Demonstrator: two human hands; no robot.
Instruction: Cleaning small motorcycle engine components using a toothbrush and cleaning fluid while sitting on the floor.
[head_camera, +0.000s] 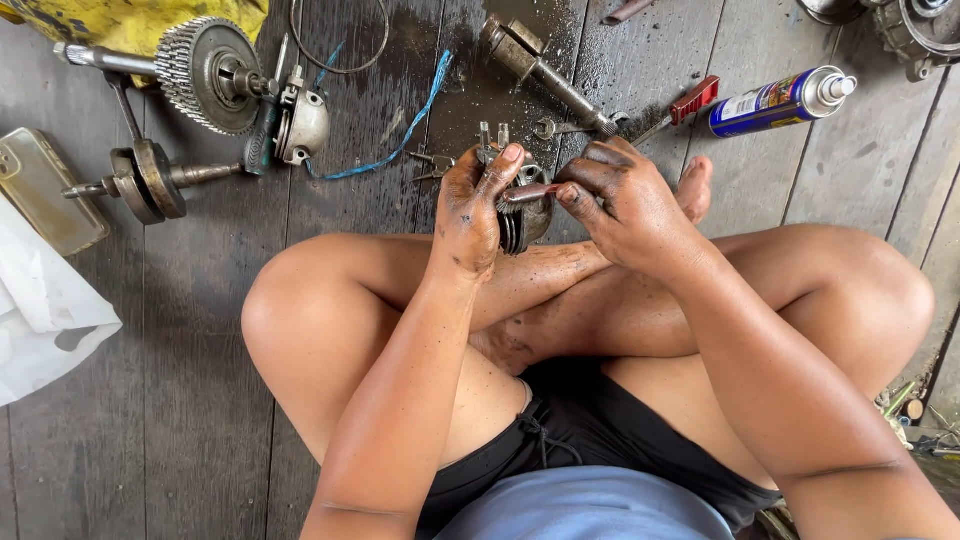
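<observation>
I sit cross-legged on a dark wooden plank floor. My left hand (470, 205), smeared with grease, grips a round metal engine part (522, 218) with stacked discs and short studs sticking up at its top. My right hand (622, 205) pinches a thin metal pin or tool (530, 192) and presses its tip against the side of that part. Both hands hover just above my crossed shins. The near face of the part is hidden behind my left palm.
On the floor lie a gear on a shaft (205, 72), a crankshaft (145, 180), a small housing (303, 125), a blue cord (400, 135), a long metal shaft (545, 70), a red-handled screwdriver (685, 105), a spray can (780, 100), a phone (45, 190) and white cloth (40, 310).
</observation>
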